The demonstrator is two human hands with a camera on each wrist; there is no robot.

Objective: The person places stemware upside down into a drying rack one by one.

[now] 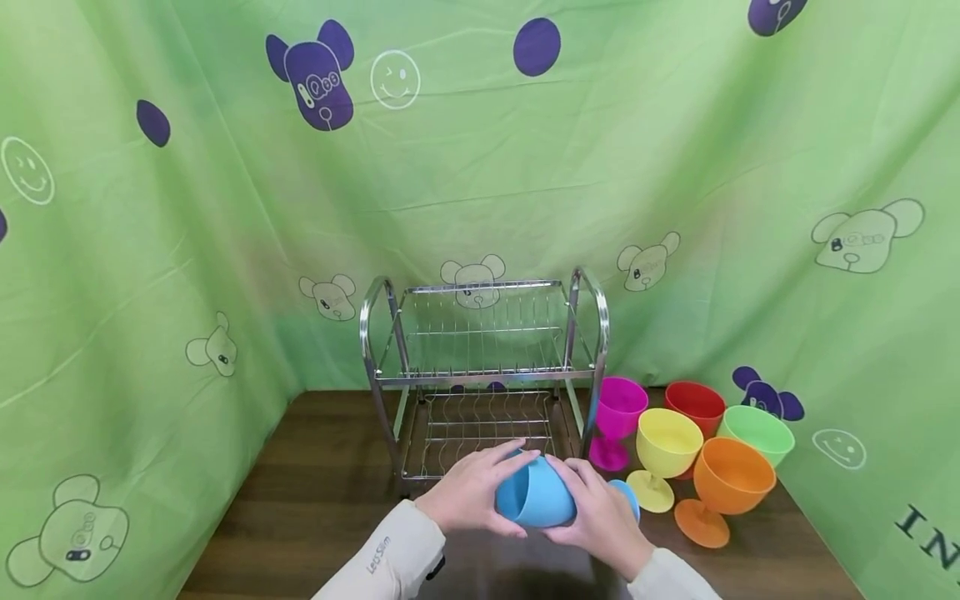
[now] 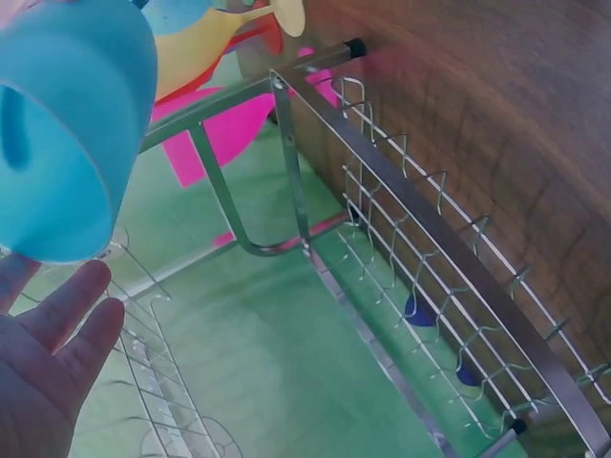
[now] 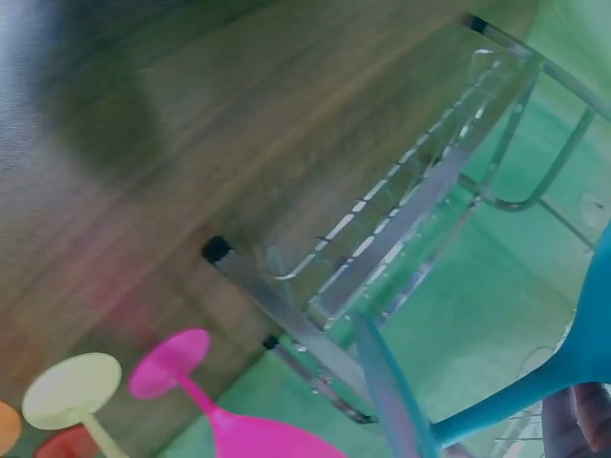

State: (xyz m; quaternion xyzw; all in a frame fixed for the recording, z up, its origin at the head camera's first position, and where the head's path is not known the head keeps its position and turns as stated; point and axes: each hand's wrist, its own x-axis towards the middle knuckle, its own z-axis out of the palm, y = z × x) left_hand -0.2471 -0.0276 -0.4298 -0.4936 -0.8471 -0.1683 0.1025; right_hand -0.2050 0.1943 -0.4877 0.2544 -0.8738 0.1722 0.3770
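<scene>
A light-blue plastic goblet (image 1: 549, 497) lies sideways between both hands, its mouth facing left and its foot toward the right. My right hand (image 1: 606, 523) grips the bowl near the stem. At the mouth, my left hand (image 1: 471, 490) holds the rim, fingers above and thumb below. In the left wrist view several fingertips sit just by the goblet's (image 2: 91, 124) rim. The right wrist view shows the goblet's stem (image 3: 501, 405) and foot, with only a few fingers at the edge. Behind the hands stands a two-tier metal dish rack (image 1: 487, 379).
Right of the rack stand several upright goblets: magenta (image 1: 621, 398), red (image 1: 694, 402), yellow (image 1: 667, 442), light green (image 1: 759, 432) and orange (image 1: 733, 475). The brown wooden table (image 1: 300, 483) meets a green printed curtain (image 1: 480, 192) behind and at both sides.
</scene>
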